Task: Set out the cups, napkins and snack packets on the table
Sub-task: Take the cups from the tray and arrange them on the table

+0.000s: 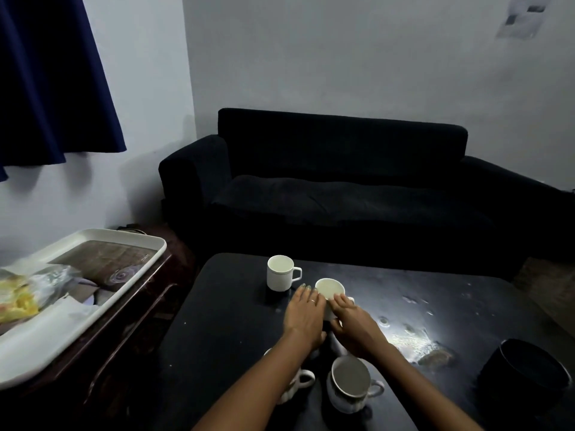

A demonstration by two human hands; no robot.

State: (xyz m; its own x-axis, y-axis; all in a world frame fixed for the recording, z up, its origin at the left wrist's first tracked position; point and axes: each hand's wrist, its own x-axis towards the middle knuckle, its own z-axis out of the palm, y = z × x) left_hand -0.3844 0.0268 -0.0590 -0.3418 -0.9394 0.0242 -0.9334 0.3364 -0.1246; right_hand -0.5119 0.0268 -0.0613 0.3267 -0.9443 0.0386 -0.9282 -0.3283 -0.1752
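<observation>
A white cup (329, 289) stands mid-table on the black table (224, 321). My left hand (306, 315) holds its left side and my right hand (353, 320) holds its right side, fingers curved around the wall. Behind it to the left stands another white cup (281, 272), handle to the right. Near me sits a rounder cup (350, 384), and a further cup (297, 384) is mostly hidden under my left forearm. Snack packets (21, 298) and white napkins (73, 307) lie in the white tray (130, 293) at left.
The tray rests on a dark wooden side cabinet (124, 334) left of the table. A black round container (529, 371) stands at the table's right front. A dark sofa (342, 181) runs behind the table. A blue curtain (53, 79) hangs at upper left.
</observation>
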